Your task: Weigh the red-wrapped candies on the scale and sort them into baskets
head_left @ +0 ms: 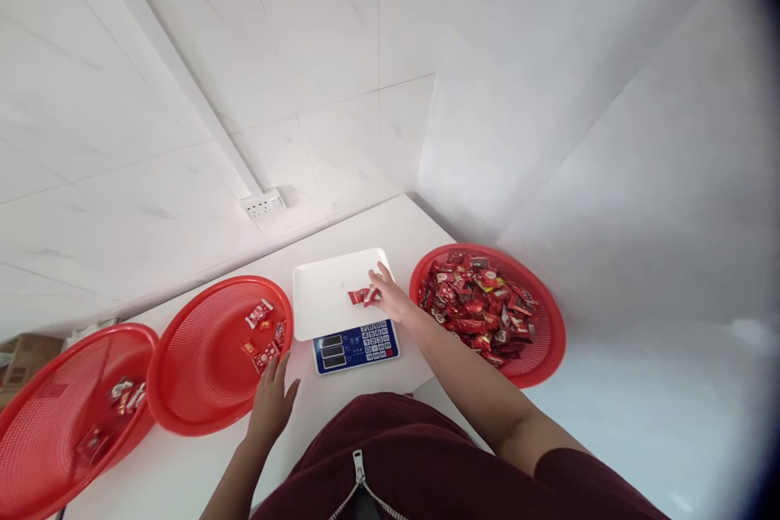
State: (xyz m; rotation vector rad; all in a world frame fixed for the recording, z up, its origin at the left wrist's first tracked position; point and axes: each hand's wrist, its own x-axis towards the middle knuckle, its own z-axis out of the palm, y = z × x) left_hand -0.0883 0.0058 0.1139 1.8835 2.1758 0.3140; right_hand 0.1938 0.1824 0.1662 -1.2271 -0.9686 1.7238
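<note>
Middle basket [201,357], tray [322,301] with red packets [357,297], fuller right basket [552,349].
The left hand [272,410], fingers spread, is at the middle basket's rim, perhaps for steadiness. The packets lie right of the tray's centre, probably within easy reach; the leftmost points leftward, long axis crosswise. Whether the right hand [391,296] pinches one, I cannot tell.

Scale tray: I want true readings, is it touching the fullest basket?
Apart: the head view shows white tabletop between the scale tray and the fullest basket.
</note>
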